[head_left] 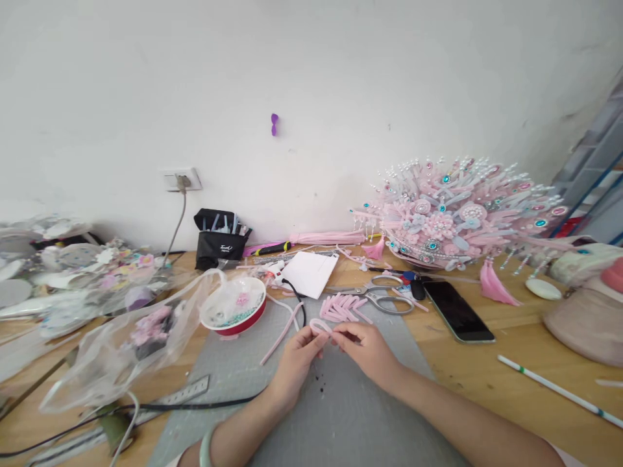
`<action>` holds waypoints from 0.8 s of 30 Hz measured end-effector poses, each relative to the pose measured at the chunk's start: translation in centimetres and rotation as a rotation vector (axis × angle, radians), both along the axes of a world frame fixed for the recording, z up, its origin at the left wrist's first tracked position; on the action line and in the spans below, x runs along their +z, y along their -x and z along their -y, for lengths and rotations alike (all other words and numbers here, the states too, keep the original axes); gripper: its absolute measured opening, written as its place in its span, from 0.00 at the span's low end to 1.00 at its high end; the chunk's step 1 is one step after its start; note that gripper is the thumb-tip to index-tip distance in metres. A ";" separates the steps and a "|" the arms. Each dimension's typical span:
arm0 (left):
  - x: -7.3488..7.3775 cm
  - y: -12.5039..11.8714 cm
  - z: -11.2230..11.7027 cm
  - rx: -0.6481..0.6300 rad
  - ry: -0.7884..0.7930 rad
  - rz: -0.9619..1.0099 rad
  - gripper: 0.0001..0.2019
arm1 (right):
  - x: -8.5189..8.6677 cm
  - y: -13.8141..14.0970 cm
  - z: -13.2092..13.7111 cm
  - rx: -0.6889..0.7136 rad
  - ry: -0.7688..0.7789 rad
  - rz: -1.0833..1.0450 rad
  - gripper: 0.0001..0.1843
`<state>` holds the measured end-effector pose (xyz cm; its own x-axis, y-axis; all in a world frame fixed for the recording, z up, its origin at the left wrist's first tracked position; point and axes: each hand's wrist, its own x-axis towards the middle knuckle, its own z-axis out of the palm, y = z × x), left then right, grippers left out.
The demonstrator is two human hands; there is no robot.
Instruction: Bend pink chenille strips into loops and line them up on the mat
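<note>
A bent loop of pale pink pipe cleaner (320,326) is pinched between my two hands above the grey cutting mat (360,415). My left hand (298,357) grips its left side, thumb and forefinger together. On the right side, my right hand (365,348) holds the loop by the fingertips. Just beyond my hands lies a pile of short folded pink pipe cleaner pieces (343,307). A longer pink strip (281,334) rests left of my left hand. Scissors with grey handles (384,298) lie behind the pile.
At left stand a red-rimmed bowl of beads (257,318), a plastic bag (180,337) and a ruler (195,387). A black pouch (221,250) sits near the wall. A large pink beaded headdress (452,220), a phone (457,310) and a white stick (559,390) are at right.
</note>
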<state>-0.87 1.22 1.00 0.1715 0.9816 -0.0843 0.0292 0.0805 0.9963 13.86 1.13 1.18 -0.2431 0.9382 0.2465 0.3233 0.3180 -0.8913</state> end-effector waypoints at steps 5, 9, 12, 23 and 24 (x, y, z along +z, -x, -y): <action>0.1 0.1 0.0 -0.012 -0.003 -0.007 0.13 | 0.3 0.1 0.1 -0.017 0.015 -0.015 0.09; 0.2 0.4 -0.3 0.020 -0.021 0.004 0.13 | 0.2 0.1 0.2 0.012 0.076 -0.073 0.09; 0.0 0.6 -0.4 -0.009 -0.020 0.073 0.14 | 0.0 0.1 0.0 0.035 0.169 -0.141 0.09; -0.7 0.6 -0.6 -0.020 0.004 0.106 0.13 | -1.0 0.0 -0.7 0.030 0.328 -0.234 0.08; -0.7 0.6 -0.7 -0.019 0.005 0.104 0.14 | -1.0 -0.1 -0.7 0.030 0.326 -0.226 0.09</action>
<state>-1.43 1.89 0.26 0.1978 0.9777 -0.0698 -0.0733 0.0857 0.9936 13.91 1.88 0.22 -0.2455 0.9693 -0.0124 0.1018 0.0130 -0.9947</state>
